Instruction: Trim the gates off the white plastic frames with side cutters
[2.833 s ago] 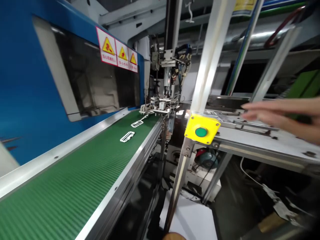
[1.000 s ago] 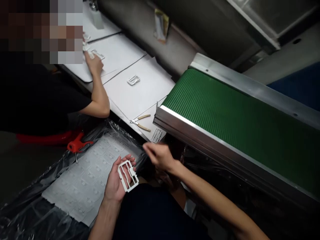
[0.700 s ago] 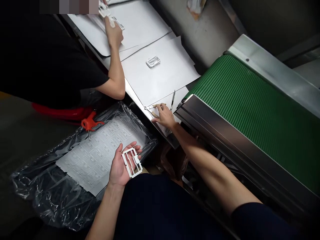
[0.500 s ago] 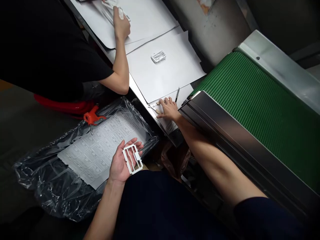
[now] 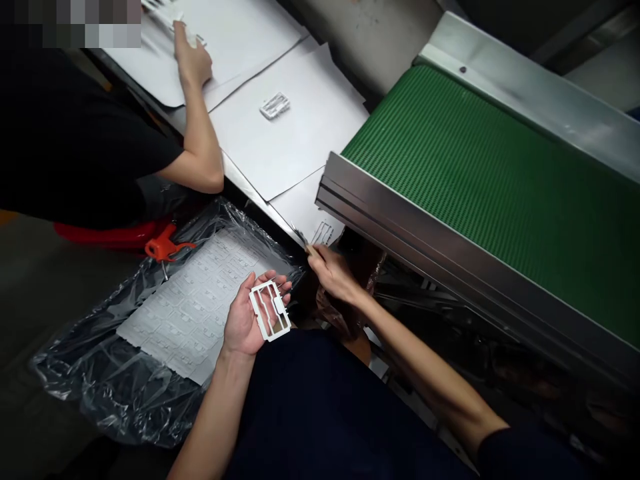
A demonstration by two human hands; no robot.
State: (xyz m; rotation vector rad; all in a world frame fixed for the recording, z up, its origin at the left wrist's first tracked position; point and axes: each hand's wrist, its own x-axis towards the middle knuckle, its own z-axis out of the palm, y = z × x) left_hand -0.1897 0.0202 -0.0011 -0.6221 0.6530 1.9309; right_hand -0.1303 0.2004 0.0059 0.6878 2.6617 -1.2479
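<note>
White moulded plastic frame (image 5: 269, 311), rectangular with slotted openings, lies flat across my open left hand (image 5: 245, 320): palm up, fingers loose, no clench. My right hand (image 5: 334, 275) is closed around tan-handled nippers (image 5: 311, 250), steel tips poking out past my fingers toward the edge of a white paper sheet (image 5: 300, 207). Just beyond the tips, a second white plastic frame (image 5: 323, 233) lies on that sheet, beside the steel side of a green ribbed conveyor belt (image 5: 480, 193). Below my left hand, a grey patterned sheet (image 5: 185, 313) rests on crumpled clear plastic film (image 5: 85, 393), a red-orange hand tool (image 5: 163, 248) at its top edge. Further up, a co-worker's hand (image 5: 191, 63) rests on white paper, a small white plastic part (image 5: 275, 105) on the next sheet.
</note>
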